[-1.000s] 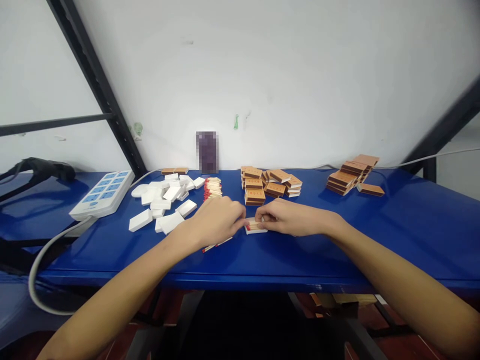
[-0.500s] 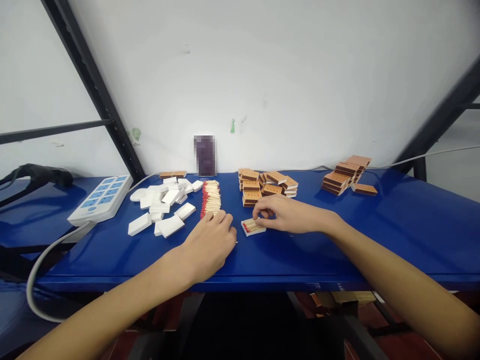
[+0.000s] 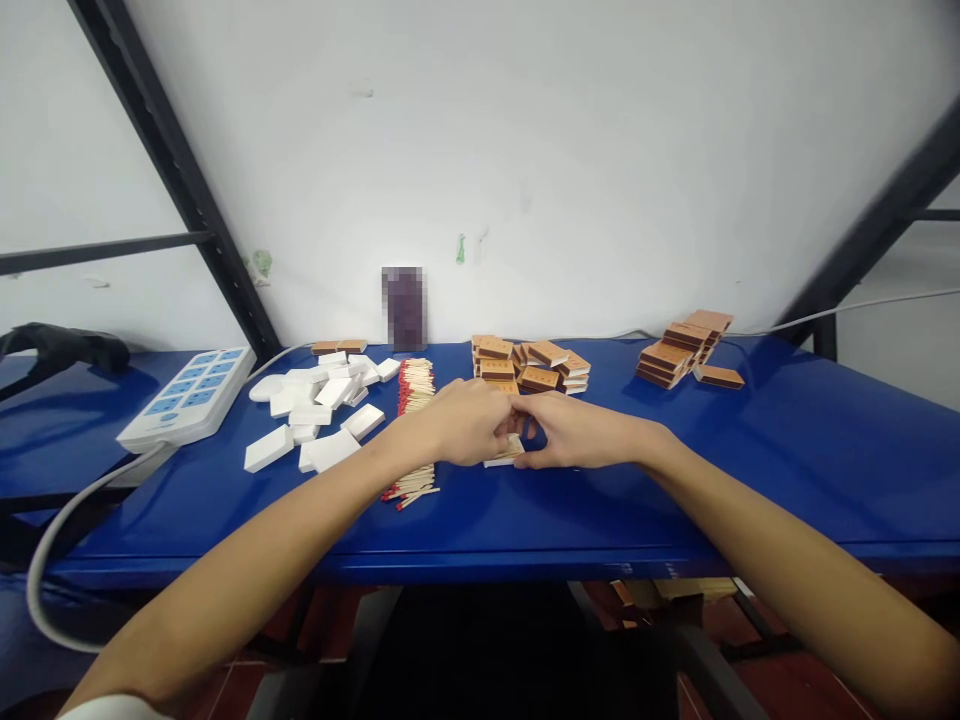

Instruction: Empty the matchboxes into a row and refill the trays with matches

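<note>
A small white matchbox tray (image 3: 504, 461) lies on the blue table, mostly covered by my hands; pale matchsticks show inside it. My left hand (image 3: 474, 422) is bent over the tray with its fingers closed and pointing down into it. What those fingers hold is hidden. My right hand (image 3: 566, 430) curls around the tray's right end, thumb at the near side and fingers at the far side, steadying it. Left of the tray, partly behind my left forearm, runs a long row of red-tipped matches (image 3: 417, 385).
White empty-looking trays (image 3: 335, 452) are heaped at the left, near a power strip (image 3: 191, 395). Brown matchboxes (image 3: 540, 378) pile up behind my hands, and more matchboxes (image 3: 679, 350) are stacked at the right. A pixelated dark object (image 3: 406, 308) leans on the wall.
My left hand has moved right, from the match row to over the tray, uncovering the row's near end. My right hand stays at the tray, its fingers now meeting the left hand's.
</note>
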`<state>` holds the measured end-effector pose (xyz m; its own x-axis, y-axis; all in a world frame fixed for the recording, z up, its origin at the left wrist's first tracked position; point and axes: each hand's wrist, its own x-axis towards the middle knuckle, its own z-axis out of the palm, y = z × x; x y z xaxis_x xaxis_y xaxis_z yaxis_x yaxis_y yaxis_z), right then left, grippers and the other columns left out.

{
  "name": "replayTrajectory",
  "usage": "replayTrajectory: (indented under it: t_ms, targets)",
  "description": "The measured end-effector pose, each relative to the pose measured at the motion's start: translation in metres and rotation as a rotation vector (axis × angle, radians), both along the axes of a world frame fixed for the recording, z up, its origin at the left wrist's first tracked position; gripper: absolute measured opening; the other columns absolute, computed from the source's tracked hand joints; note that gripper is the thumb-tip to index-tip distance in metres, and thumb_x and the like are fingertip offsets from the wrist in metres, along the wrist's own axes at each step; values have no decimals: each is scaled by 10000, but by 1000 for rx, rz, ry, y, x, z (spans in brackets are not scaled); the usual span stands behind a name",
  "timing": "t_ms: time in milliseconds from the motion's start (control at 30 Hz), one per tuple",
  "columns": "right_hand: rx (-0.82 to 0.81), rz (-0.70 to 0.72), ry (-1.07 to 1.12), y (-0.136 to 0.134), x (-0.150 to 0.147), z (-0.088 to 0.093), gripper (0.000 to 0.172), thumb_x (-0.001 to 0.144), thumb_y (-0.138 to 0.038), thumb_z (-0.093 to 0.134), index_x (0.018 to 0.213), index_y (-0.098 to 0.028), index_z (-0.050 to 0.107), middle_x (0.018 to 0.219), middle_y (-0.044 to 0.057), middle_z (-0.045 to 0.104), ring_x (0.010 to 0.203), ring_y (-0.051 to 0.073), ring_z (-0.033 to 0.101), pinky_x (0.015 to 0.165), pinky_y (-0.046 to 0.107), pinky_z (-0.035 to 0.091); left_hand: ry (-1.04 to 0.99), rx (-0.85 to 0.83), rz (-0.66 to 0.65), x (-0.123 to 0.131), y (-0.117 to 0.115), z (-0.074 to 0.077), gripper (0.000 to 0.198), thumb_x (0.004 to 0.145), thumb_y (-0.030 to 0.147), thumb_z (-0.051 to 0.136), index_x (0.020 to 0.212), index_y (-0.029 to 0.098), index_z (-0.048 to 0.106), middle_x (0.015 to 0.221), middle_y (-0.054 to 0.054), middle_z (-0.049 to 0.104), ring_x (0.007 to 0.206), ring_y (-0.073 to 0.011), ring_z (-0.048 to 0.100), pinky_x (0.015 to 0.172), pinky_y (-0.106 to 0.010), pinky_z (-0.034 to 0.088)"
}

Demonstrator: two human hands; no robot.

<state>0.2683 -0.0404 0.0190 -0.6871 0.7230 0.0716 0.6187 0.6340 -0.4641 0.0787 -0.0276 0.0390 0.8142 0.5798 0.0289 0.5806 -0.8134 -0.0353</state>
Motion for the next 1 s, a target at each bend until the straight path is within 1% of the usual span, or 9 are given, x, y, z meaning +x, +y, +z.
replayTrajectory:
  t_ms: [100,200,267,367,467,600,700,800,1000]
  targets:
    - [-12,7,32,1,0,-1,317,764,-284,719,1002,-196,529,965,49,658,838,201,602,736,325,487,3,-6,12,0,3,-4,145,837,253,581,790,170,690,797,-63,698,728,-218,637,624,-310,399]
    - [-27,22,57,2,0,-2,316,774,-286,711,1012,-207,518,976,42,653,842,190,600,757,323,494,-83,-7,44,-10,-6,-1,155,866,269,596,806,168,697,814,-60,691,771,-214,639,641,-302,401]
    - [-29,16,56,2,0,-3,315,781,-300,709,1015,-209,518,969,38,643,835,183,594,757,318,492,-222,-7,84,-25,-19,5,190,912,310,569,859,188,704,813,-38,678,771,-193,621,642,-293,391]
    - [-23,15,30,1,0,-3,279,793,-314,700,986,-206,530,943,31,628,817,173,577,736,305,477,-415,-21,241,-57,-49,8,261,960,378,515,905,201,700,745,-2,650,680,-155,580,617,-284,379]
    - [-19,47,29,-3,-5,-3,258,791,-310,704,959,-200,543,934,25,617,814,166,564,715,291,460,-444,-36,357,-91,-75,-5,317,973,415,493,835,211,693,633,24,606,609,-143,537,636,-283,383]
    - [74,103,35,-13,-18,-5,254,821,-343,690,984,-195,565,981,44,601,860,181,548,748,308,448,-487,-173,472,-118,-90,-33,245,951,410,532,936,231,698,665,33,609,587,-133,525,574,-256,374]
    - [279,124,81,-20,-32,-8,188,859,-298,648,998,-186,590,1032,72,587,917,197,539,808,333,436,-522,-175,501,-120,-89,-48,176,928,358,568,912,233,690,676,37,572,599,-125,505,583,-249,371]
    - [438,221,49,-25,-50,-11,88,884,-254,613,919,-175,630,971,77,611,870,194,532,784,330,410,-531,-164,495,-116,-88,-54,145,902,350,609,883,230,687,709,33,560,618,-124,494,589,-249,363]
    - [484,413,-212,-22,-85,-4,106,865,-231,629,790,-163,660,763,32,638,747,171,525,694,321,337,-576,-196,517,-116,-92,-57,135,888,342,637,851,241,719,725,30,564,623,-119,487,599,-252,358]
